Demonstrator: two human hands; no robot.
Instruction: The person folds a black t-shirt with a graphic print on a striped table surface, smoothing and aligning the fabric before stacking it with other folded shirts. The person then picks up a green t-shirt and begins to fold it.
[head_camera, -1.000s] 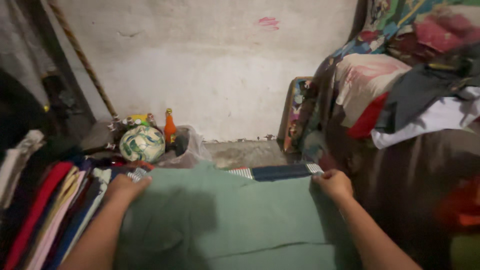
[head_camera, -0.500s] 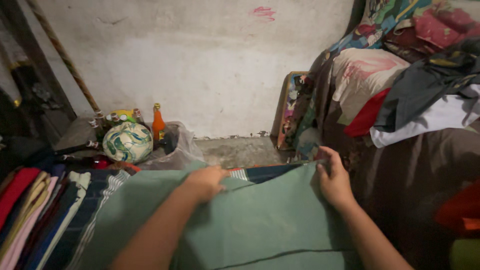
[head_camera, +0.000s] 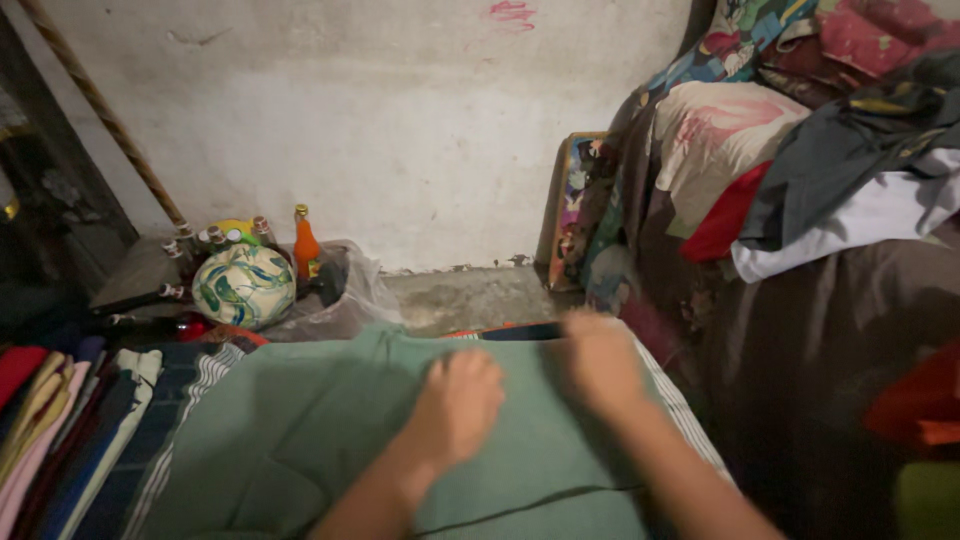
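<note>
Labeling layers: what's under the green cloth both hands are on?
Under the green cloth, a dark blue striped fabric shows at its left edge and a striped edge at the right. Left hand and right hand press on top; the rest beneath is covered.

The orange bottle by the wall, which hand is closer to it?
Left. The left hand lies on the green cloth, below and right of the orange bottle. The right hand rests farther right on the same cloth.

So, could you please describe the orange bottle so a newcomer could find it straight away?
Start at the pale back wall, then drop to its foot on the left, where bottles cluster behind a green-and-white ball. The orange bottle stands just right of the ball, the only bright orange one.
</note>
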